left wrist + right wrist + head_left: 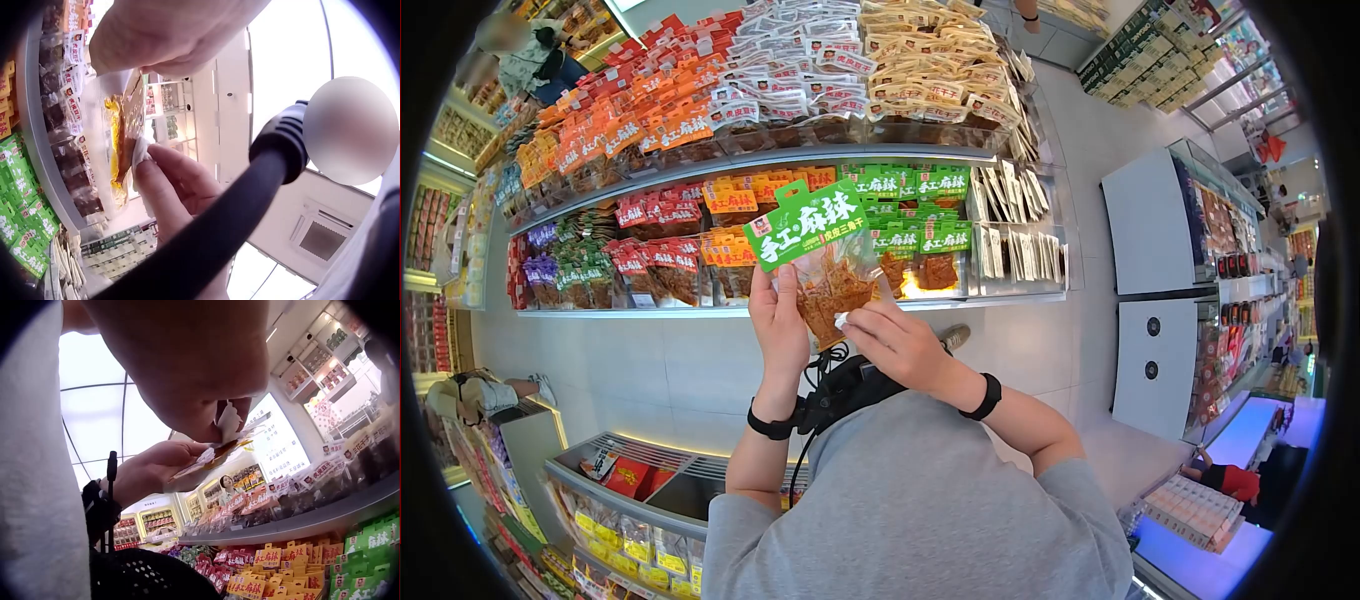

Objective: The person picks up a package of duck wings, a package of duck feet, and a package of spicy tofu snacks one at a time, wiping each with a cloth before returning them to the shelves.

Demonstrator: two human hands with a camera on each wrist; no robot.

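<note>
A clear snack bag with a green header [808, 226] and brown pieces inside is held up in front of the shelf. The left hand [782, 325] grips its left side, thumb on the front. At the bag's lower right, the right hand [900, 345] pinches a crumpled white tissue [841, 320] against the bag. In the left wrist view the right hand [178, 187] holds the tissue [141, 153] beside the edge-on bag [128, 125]. The right wrist view shows the left hand [164, 464] under the bag and the tissue [230, 420] between the right fingers.
A two-tier shelf [790, 311] of packaged snacks stands just beyond the hands. Behind the wearer is a low display [640, 512] with more packets. White cabinets [1152, 350] are at the right, and other people are at the left edge.
</note>
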